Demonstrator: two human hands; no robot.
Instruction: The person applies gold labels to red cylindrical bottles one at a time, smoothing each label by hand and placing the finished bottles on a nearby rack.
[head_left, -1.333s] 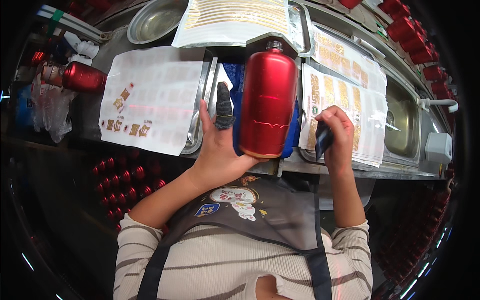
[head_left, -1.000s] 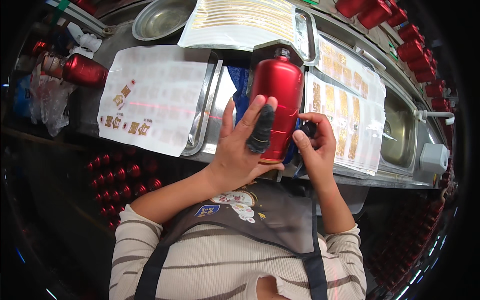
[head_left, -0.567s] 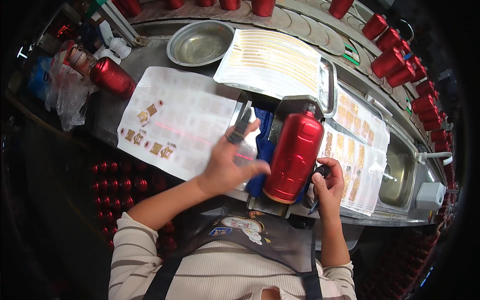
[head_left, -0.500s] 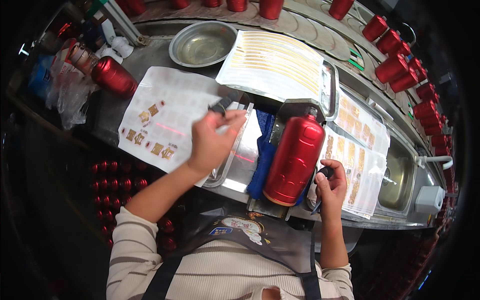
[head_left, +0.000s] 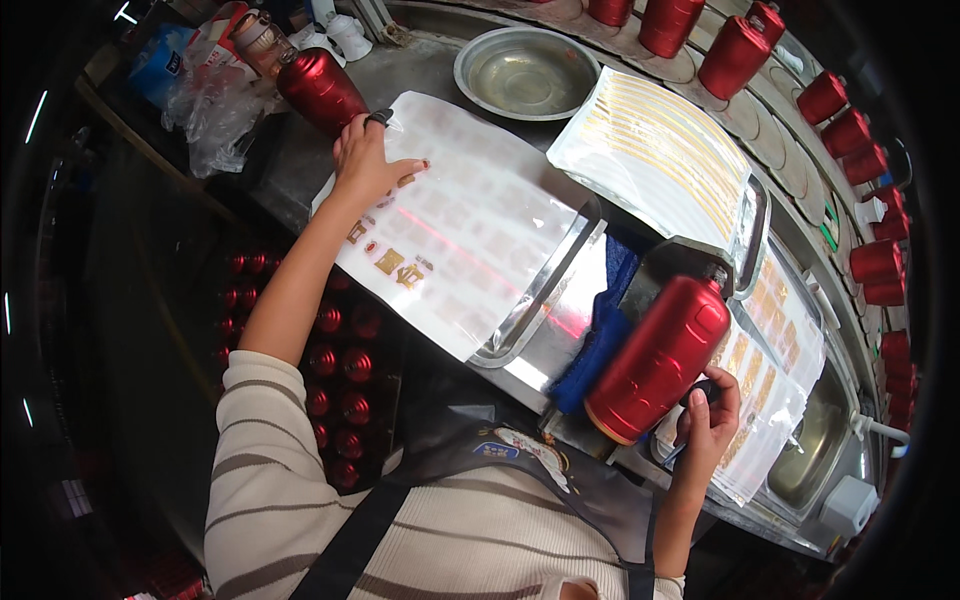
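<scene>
At the far left, my left hand (head_left: 365, 165) reaches over a white decal sheet (head_left: 470, 210), its thumb spread from the fingers. A black cover sits on one fingertip, at the sheet's edge. Small gold decals (head_left: 400, 268) with red spots lie near my left wrist. A red metallic bottle (head_left: 322, 92) leans just beyond this hand. My right hand (head_left: 715, 405) is closed around a thin dark tool (head_left: 678, 450), partly hidden by the fingers. Beside it, another red bottle (head_left: 660, 360) lies tilted on a blue cloth (head_left: 595, 355), its neck pointing away from me.
A metal basin (head_left: 528, 75) and a sheet of gold strips (head_left: 660, 145) are at the back. More gold decal sheets (head_left: 765, 400) lie right, before a sink (head_left: 805, 450). Red bottles (head_left: 735, 60) line a plated conveyor. Several bottles (head_left: 355, 365) stand below the counter's left side.
My left hand has moved left and away from me, from above the sheet's right side to its far left edge. The view has shifted left. My right hand stays beside the bottle.
</scene>
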